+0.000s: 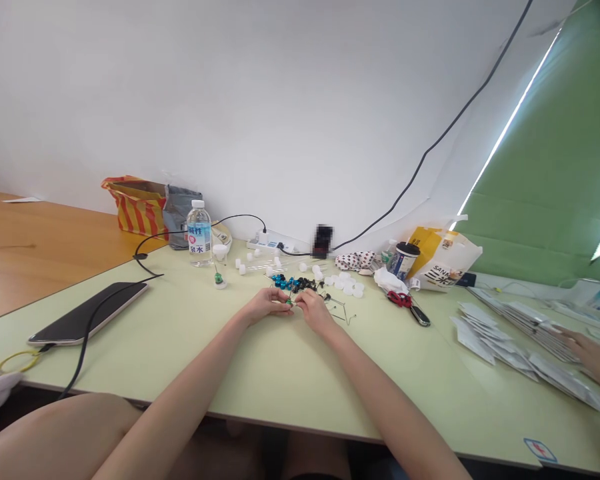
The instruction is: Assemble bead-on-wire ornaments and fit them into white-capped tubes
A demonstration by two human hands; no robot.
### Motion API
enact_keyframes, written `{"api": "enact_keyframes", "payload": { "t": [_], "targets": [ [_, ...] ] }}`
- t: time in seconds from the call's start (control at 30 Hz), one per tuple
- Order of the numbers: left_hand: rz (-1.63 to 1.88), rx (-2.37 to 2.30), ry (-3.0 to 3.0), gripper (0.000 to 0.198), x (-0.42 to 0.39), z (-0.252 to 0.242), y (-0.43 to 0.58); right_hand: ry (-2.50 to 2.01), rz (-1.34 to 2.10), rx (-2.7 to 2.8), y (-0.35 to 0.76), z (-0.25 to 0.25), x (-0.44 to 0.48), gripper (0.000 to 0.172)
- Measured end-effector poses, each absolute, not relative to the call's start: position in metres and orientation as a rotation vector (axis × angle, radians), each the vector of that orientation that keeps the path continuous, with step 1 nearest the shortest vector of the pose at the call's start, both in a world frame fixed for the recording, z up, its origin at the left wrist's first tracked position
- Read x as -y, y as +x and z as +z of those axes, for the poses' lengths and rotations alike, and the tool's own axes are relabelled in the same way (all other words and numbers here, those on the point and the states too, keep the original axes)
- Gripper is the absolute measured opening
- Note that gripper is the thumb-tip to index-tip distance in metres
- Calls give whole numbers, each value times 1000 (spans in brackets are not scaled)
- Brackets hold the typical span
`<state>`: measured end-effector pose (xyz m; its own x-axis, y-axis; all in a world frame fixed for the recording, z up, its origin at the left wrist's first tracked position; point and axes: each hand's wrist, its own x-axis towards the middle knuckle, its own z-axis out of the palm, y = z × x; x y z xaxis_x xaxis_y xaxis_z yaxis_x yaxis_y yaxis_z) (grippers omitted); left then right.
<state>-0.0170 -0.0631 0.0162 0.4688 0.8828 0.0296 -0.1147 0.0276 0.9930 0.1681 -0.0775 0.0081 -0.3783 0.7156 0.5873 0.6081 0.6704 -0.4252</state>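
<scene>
My left hand [266,305] pinches a small green piece [289,303] with a thin dark stem rising from it. From the other side my right hand [314,311] is closed at the same piece, fingertips nearly meeting the left ones; what exactly it grips is too small to make out. Just beyond my fingers lies a heap of shiny blue pieces [280,281] and black pieces [307,285]. Thin bent wires [344,313] are scattered to the right of my right hand. A similar green piece [218,277] with a stem stands on a white round base at the left.
White caps [347,283] and clear tubes [265,268] lie behind the heap. A water bottle [199,233] and a tablet-like device [90,312] with a cable are left. Red-handled scissors [399,299] sit right. Another person's hand [587,350] touches stacked white packets [540,327].
</scene>
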Motion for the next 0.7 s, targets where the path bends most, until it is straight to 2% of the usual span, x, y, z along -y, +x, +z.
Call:
{"api": "enact_keyframes", "payload": {
  "t": [0.2, 0.43, 0.7],
  "targets": [
    [903, -772, 1322, 41, 67, 20, -16, -1008, 165, 1986, 164, 5, 79, 14],
    [870, -751, 1360, 40, 70, 23, -15, -1226, -17, 1949, 158, 0, 86, 13],
    [863, -748, 1355, 38, 68, 21, -16, -1176, -112, 1964, 158, 0, 86, 14]
  ]
}}
